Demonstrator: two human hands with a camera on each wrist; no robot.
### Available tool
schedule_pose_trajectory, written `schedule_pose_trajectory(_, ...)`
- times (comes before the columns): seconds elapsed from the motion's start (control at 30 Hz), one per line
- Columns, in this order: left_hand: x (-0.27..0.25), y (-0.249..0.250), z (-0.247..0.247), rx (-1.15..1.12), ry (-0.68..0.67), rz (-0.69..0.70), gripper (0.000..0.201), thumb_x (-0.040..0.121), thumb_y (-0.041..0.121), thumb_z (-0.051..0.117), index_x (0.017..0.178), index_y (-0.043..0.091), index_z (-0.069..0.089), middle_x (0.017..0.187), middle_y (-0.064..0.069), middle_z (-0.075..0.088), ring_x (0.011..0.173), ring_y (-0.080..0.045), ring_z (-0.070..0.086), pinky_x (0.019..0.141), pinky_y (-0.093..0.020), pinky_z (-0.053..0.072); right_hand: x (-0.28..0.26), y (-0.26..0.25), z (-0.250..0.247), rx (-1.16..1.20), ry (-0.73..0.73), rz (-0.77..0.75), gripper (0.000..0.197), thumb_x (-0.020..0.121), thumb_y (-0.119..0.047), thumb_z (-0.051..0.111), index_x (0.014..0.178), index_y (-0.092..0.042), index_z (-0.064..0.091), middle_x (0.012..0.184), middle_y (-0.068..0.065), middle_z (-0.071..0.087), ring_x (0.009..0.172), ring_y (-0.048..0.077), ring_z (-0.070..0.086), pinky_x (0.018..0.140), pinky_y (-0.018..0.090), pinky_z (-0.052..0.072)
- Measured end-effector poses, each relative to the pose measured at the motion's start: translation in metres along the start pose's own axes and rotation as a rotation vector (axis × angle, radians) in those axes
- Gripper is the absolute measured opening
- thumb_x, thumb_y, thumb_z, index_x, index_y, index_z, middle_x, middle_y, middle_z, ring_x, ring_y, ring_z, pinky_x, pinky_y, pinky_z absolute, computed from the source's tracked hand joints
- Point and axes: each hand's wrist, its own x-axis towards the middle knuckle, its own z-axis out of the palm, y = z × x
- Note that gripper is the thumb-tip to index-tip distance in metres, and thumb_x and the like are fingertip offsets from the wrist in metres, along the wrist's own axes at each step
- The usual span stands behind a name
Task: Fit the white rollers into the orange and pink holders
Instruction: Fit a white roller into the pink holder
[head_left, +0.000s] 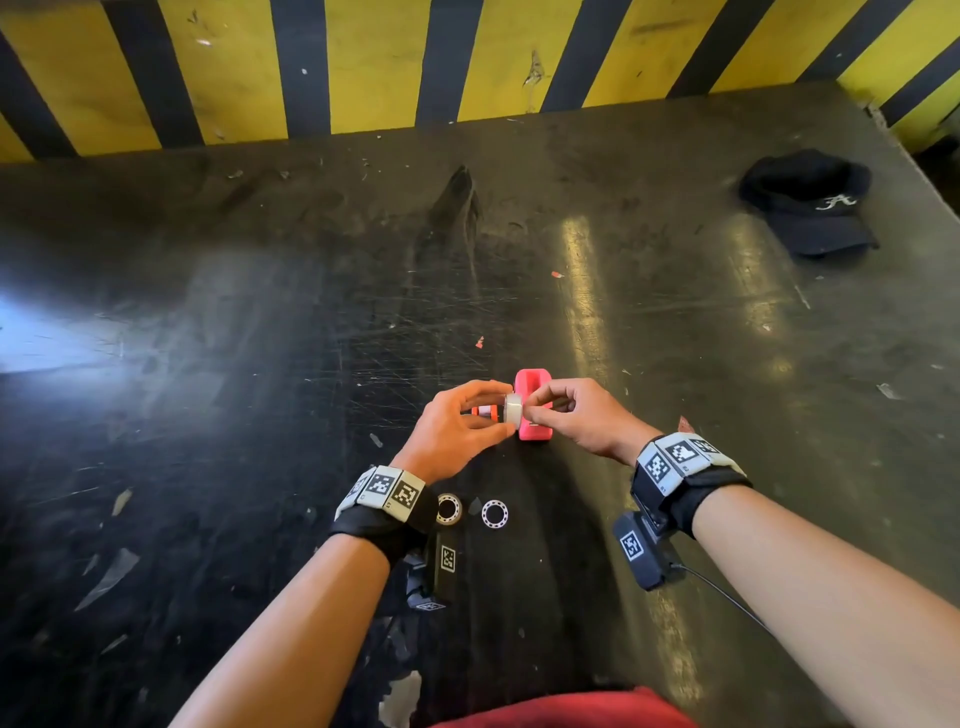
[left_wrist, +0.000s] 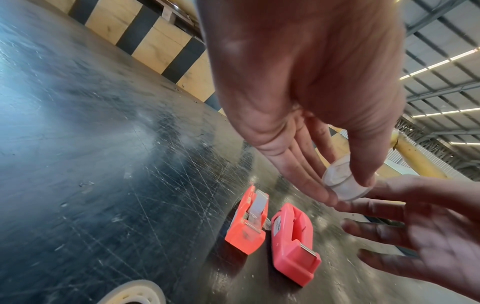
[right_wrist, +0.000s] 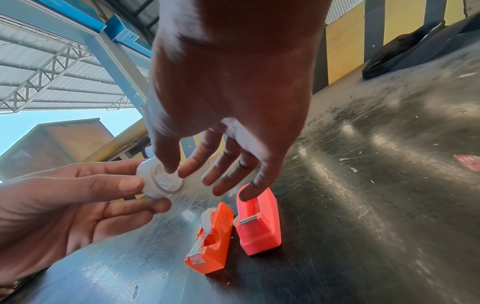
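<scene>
My left hand (head_left: 501, 410) grips a white roller (head_left: 514, 408) by its rim, thumb on top and fingers below, just above the table. The thumb and forefinger of my right hand (head_left: 530, 408) pinch at the roller's (right_wrist: 161, 181) flat face. Under the hands, the pink holder (left_wrist: 293, 242) stands with an empty cradle. Beside it on the left is the orange holder (left_wrist: 246, 222), with a white roll sitting in it. In the head view the orange holder (head_left: 480, 411) is mostly hidden behind my left fingers.
Two small rings (head_left: 448, 508) (head_left: 494, 513) lie on the dark scratched table (head_left: 260, 364) near my left wrist. A black cap (head_left: 810, 202) rests at the far right. A yellow and black striped wall (head_left: 363, 67) bounds the far edge.
</scene>
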Motion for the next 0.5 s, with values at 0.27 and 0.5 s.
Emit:
schedule_pose_trajectory(0.27,0.007,-0.007,-0.001,-0.020,0.010,-0.045,0.047,0.084,0.010,0.083,0.119,0.039,0.070,0.125,0.002,0.075,0.108,-0.019,0.077,0.095,-0.048,0.062,0.022,0.020,-0.008,-0.256,0.075,0.017,0.052,0.082,-0.021,0.080,0.128,-0.029,0.057,0.134,0.002,0.058,0.115,0.020,0.063,0.101,0.039,0.054)
schedule_pose_trajectory(0.5,0.023,-0.003,-0.009,0.133,0.018,-0.021,0.044,0.082,0.015,0.085,0.121,0.027,0.068,0.115,0.009,0.075,0.093,-0.007,0.076,0.082,-0.035,0.066,0.055,0.050,0.006,-0.677,-0.152,0.063,0.142,0.059,-0.039,0.099,0.163,-0.037,0.002,0.171,-0.009,0.002,0.153,0.037,0.023,0.116,0.060,0.038)
